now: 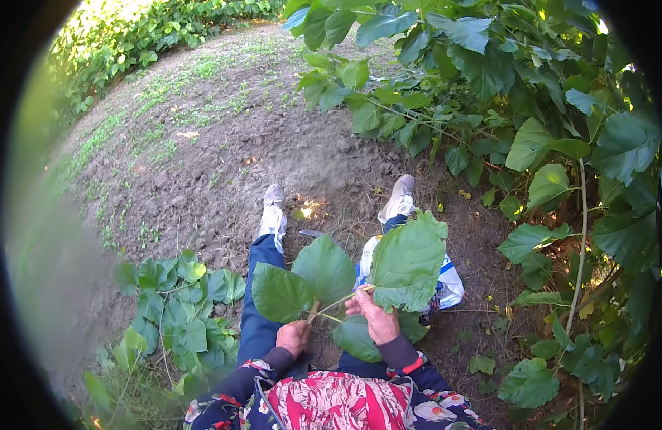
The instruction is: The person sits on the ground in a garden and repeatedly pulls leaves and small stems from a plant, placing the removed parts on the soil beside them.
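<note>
My left hand [293, 337] is closed around a short brown stick or handle [313, 312]; leaves hide where it leads. A leafy shoot [336, 303] with broad green leaves, like mulberry, spreads between my hands. My right hand [376, 317] pinches the stalk at the base of a large toothed leaf [410, 260]. Two more leaves [323, 269] fan out above my left hand, and others hang below my right wrist. Past them on the soil shows a grey curved blade [311, 234], its lower end covered by a leaf; whether it joins the brown piece, I cannot tell.
Cut leafy branches [186, 306] lie on the ground at the left. A white plastic bag [450, 282] with blue print sits beside my right leg, partly behind the leaf. Dense leafy bushes [530, 161] line the right side. Dry cloddy soil [202, 177] stretches ahead.
</note>
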Tool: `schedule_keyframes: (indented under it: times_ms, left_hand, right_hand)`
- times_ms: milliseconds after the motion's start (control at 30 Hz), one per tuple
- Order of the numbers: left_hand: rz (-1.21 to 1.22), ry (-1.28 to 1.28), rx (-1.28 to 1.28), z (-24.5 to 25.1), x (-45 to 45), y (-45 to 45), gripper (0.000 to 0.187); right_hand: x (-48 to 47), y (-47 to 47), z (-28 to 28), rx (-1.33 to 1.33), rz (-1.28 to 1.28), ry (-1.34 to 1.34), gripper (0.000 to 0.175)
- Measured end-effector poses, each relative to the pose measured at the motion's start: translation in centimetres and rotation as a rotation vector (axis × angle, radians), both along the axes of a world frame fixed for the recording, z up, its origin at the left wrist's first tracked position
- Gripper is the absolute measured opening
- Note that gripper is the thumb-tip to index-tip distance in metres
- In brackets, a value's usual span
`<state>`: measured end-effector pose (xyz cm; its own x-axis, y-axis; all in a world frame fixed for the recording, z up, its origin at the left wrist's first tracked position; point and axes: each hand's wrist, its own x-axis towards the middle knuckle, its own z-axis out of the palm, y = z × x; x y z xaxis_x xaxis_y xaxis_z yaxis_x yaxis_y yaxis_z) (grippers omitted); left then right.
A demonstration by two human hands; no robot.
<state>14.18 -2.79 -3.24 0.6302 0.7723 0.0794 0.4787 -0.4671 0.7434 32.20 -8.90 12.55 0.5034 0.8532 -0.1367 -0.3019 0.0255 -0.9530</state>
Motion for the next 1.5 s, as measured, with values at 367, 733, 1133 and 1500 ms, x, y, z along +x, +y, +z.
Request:
schedule_keyframes:
  times_ms: [367, 733, 1133, 1500]
  left_hand:
    - [0.070, -0.107, 0.028, -2.7, -0.2, -0.6, 0.018]
    - [0.084, -0.330, 0.045, -4.9, 0.6, -0.8, 0.018]
    - [0.077, -0.008, -0.073, -4.9, 0.9, 0.4, 0.025]
    - [-0.072, -0.319, -0.523, 2.4, -1.6, 1.2, 0.018]
  right_hand:
    - [-0.9, -1.7, 1.1, -0.070, 0.166, 0.230, 0.008]
    - [-1.8, -2.4, 1.7, -0.265, 0.637, 0.558, 0.019]
    - [-5.7, -4.8, 4.8, 0.006, 0.462, 0.037, 0.018]
    - [-14.6, 4.7, 5.5, -0.072, 1.135, -0.653, 0.017]
